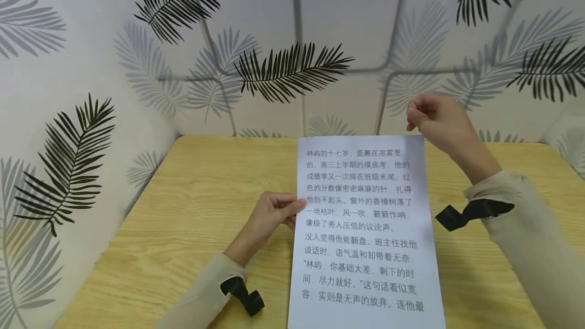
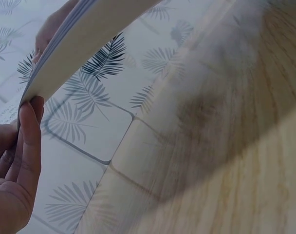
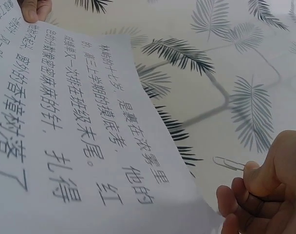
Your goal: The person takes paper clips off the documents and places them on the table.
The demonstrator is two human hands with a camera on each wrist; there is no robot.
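A thin stack of printed paper (image 1: 361, 232) stands tilted up over the table, its text facing me. My left hand (image 1: 273, 211) grips its left edge about midway up, thumb on the printed face and fingers behind. Several layered sheet edges (image 2: 65, 34) show in the left wrist view. Near the top right corner of the paper, my right hand (image 1: 441, 118) is raised. Its thumb and finger pinch a silver paper clip (image 3: 228, 164), whose looped end points toward the sheets, apart from them. In the head view the clip is too small to make out.
A wood-grain table (image 1: 201, 182) lies beneath the paper and hands. Behind it rises a pale wall (image 1: 269, 19) with a leaf pattern. Black straps hang from both sleeves, one strap (image 1: 244, 296) at the left wrist and another strap (image 1: 475, 212) at the right.
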